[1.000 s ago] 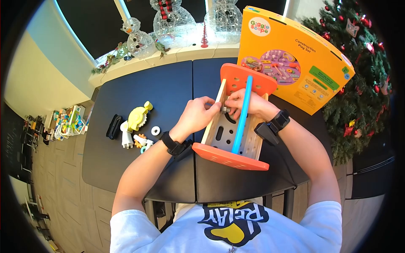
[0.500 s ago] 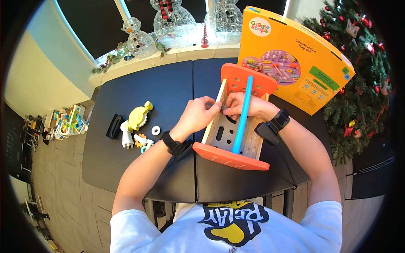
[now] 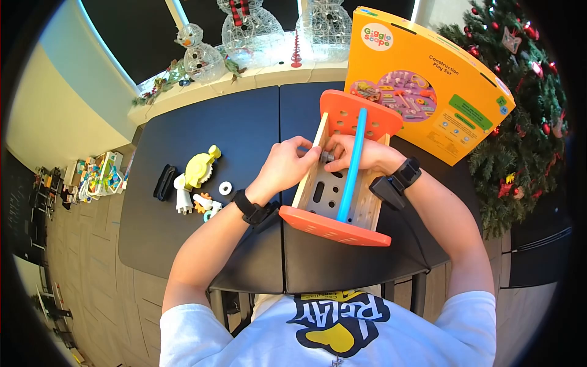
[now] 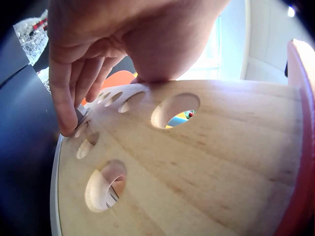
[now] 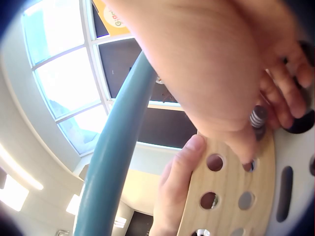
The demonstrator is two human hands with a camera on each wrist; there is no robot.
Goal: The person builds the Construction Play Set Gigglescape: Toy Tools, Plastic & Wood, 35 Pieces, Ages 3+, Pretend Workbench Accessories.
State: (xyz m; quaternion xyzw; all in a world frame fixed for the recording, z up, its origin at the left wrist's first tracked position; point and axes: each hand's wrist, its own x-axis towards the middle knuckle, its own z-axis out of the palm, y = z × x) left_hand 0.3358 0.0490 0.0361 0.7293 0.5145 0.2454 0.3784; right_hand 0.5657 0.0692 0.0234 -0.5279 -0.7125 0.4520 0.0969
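A toy toolbox with orange ends, wooden sides and a blue handle bar stands on the table. My left hand grips its left wooden side panel, thumb over the top edge and fingers down the outer face. In the left wrist view, a fingertip lies against a small grey piece at one of the holes. My right hand reaches in under the handle bar. Its thumb and fingers are around a grey ridged bolt at the panel's inner face.
Left on the table lie a yellow toy saw, a white ring, small toy parts and a black case. An orange-yellow play set box stands behind the toolbox, beside a Christmas tree.
My right fingers have shifted around the grey bolt, covering most of it half a second ago and showing more of it now. The left hand and toolbox stay nearly still.
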